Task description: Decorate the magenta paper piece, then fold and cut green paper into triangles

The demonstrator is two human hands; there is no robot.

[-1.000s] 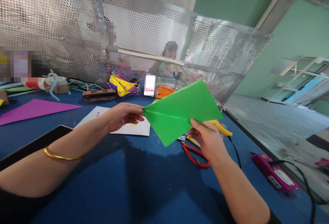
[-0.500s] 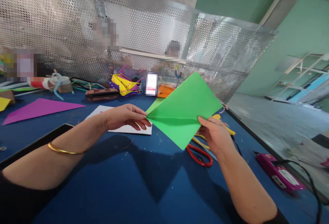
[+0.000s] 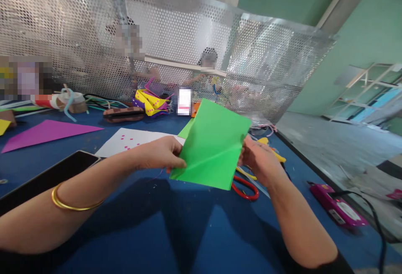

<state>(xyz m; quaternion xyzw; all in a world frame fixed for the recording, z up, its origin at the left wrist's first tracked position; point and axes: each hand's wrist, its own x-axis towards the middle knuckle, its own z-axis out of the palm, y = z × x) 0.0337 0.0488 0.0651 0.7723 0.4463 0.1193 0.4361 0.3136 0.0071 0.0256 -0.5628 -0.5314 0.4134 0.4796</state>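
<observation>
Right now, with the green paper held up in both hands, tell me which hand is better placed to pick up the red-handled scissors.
The right hand, probably. It grips the right edge of the green paper, and the red-handled scissors lie on the blue table just below it. The left hand holds the opposite edge, farther away.
</observation>
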